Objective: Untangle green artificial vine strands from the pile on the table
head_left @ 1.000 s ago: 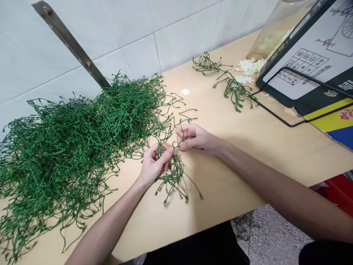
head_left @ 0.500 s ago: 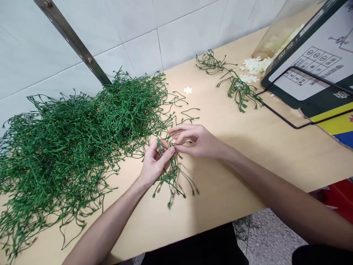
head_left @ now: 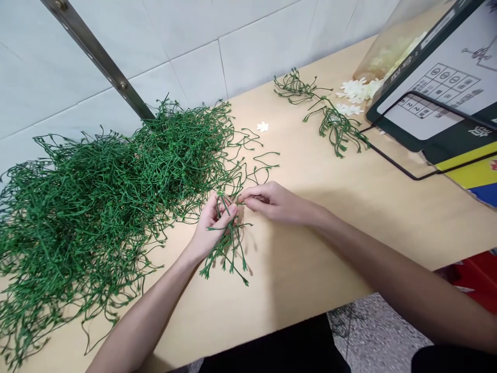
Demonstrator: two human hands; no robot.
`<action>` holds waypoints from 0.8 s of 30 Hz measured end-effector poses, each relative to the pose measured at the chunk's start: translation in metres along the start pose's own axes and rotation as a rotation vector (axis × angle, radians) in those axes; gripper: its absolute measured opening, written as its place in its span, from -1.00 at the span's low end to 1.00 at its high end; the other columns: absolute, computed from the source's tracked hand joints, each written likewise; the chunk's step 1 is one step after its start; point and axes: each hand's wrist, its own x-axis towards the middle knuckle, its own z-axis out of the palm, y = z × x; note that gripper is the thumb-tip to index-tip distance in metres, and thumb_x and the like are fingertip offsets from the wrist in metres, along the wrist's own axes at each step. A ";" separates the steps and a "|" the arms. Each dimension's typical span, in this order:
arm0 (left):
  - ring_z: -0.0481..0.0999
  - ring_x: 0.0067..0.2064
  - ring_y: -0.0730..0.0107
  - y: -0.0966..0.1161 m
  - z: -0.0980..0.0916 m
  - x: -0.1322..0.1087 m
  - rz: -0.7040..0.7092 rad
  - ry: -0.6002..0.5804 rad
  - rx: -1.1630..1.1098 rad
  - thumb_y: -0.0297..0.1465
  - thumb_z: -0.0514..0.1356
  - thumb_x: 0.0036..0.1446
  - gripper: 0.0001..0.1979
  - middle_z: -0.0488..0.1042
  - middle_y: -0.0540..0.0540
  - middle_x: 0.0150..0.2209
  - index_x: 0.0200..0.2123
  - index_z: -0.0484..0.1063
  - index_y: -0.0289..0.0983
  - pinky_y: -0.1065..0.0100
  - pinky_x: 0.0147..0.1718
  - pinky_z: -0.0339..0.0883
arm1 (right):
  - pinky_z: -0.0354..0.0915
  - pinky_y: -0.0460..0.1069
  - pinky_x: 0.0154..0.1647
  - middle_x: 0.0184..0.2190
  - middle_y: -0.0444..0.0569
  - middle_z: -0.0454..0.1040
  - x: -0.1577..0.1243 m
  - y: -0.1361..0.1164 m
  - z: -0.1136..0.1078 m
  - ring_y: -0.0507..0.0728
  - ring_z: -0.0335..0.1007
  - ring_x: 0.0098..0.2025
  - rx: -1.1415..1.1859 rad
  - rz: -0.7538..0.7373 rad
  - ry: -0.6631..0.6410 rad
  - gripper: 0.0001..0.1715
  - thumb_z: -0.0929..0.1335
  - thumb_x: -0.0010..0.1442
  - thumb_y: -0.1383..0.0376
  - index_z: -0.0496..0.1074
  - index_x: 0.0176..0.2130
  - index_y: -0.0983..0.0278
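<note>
A small bunch of green artificial flower stems (head_left: pixel 231 248) is pinched between the thumb and fingers of my left hand (head_left: pixel 209 228), its forked ends hanging down over the table. From the right, my right hand (head_left: pixel 277 203) meets it, thumb and forefinger pressed together on a thin green stem (head_left: pixel 239 201) at the bunch. The tips of the right fingers partly hide that stem. Close by on the left lies a large tangled pile of the same green stems (head_left: pixel 116 191), with several loose ones trailing toward my hands.
One white flower piece (head_left: pixel 263 126) lies beyond my hands. Farther right are joined green sprigs (head_left: pixel 337 127), more white flower pieces (head_left: pixel 357 90), a clear container (head_left: pixel 382 46) and a printed box (head_left: pixel 435 88) with a black wire frame (head_left: pixel 392 165). A metal bar (head_left: pixel 104 67) leans by the tiled wall.
My right fingers have closed from a looser spread into a pinch beside the left thumb. The hanging ends of the bunch have swung left. My left hand has shifted slightly left.
</note>
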 end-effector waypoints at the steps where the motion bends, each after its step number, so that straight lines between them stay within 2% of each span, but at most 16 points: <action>1: 0.32 -0.55 0.60 0.001 0.000 0.000 0.010 0.003 0.006 -0.05 0.37 -0.03 -0.54 0.36 0.10 -0.51 -0.31 0.27 -0.24 0.56 -0.61 0.12 | -0.02 -0.07 -0.50 -0.57 -0.18 0.31 0.000 -0.001 0.000 -0.05 0.03 -0.56 -0.040 -0.011 -0.002 -0.76 0.25 0.23 0.37 0.51 -0.25 0.36; 5: 0.35 -0.55 0.59 0.001 0.002 0.001 0.038 0.028 0.006 -0.07 0.38 -0.04 -0.54 0.35 0.11 -0.54 -0.34 0.26 -0.24 0.56 -0.62 0.14 | -0.04 -0.06 -0.49 -0.61 -0.19 0.21 -0.001 -0.002 0.001 -0.06 -0.02 -0.56 -0.142 -0.087 -0.008 -0.73 0.26 0.22 0.35 0.41 -0.49 0.33; 10: 0.18 -0.66 0.67 -0.002 0.004 0.000 0.043 0.030 -0.006 -0.07 0.37 -0.02 -0.55 0.27 0.17 -0.60 -0.35 0.23 -0.24 0.57 -0.69 0.05 | -0.03 -0.07 -0.49 -0.64 -0.21 0.17 -0.002 0.003 0.004 -0.06 -0.01 -0.57 -0.210 -0.143 0.025 -0.75 0.28 0.17 0.37 0.35 -0.54 0.31; 14: 0.17 -0.68 0.67 -0.004 0.004 -0.001 0.036 0.019 -0.011 -0.07 0.36 0.00 -0.55 0.30 0.16 -0.60 -0.35 0.22 -0.23 0.58 -0.72 0.01 | -0.04 -0.09 -0.53 -0.69 -0.25 0.05 -0.001 0.005 0.003 -0.07 -0.06 -0.61 -0.222 -0.218 0.050 -0.73 0.28 0.13 0.35 0.27 -0.59 0.29; 18: 0.14 -0.70 0.66 -0.004 0.004 -0.002 0.021 -0.020 -0.007 -0.11 0.35 0.02 -0.59 0.23 0.18 -0.64 -0.34 0.23 -0.22 0.57 -0.74 -0.02 | -0.04 -0.12 -0.56 -0.70 -0.25 0.07 0.001 0.011 0.002 -0.08 -0.05 -0.63 -0.182 -0.295 0.077 -0.77 0.27 0.07 0.35 0.24 -0.59 0.28; 21: 0.13 -0.70 0.65 -0.005 0.005 -0.003 0.012 -0.030 -0.011 -0.10 0.35 0.02 -0.58 0.20 0.19 -0.65 -0.35 0.22 -0.22 0.56 -0.74 -0.04 | -0.08 -0.12 -0.59 -0.72 -0.26 -0.01 0.003 0.015 0.005 -0.08 -0.12 -0.64 -0.158 -0.320 0.120 -0.74 0.27 0.01 0.36 0.17 -0.65 0.27; 24: 0.15 -0.68 0.64 -0.006 0.005 -0.004 0.013 -0.050 -0.020 -0.06 0.34 0.02 -0.57 0.25 0.16 -0.62 -0.35 0.23 -0.23 0.55 -0.71 -0.04 | -0.12 -0.12 -0.61 -0.72 -0.26 -0.07 0.004 0.016 0.006 -0.09 -0.19 -0.62 -0.107 -0.310 0.149 -0.70 0.27 -0.05 0.35 0.08 -0.70 0.26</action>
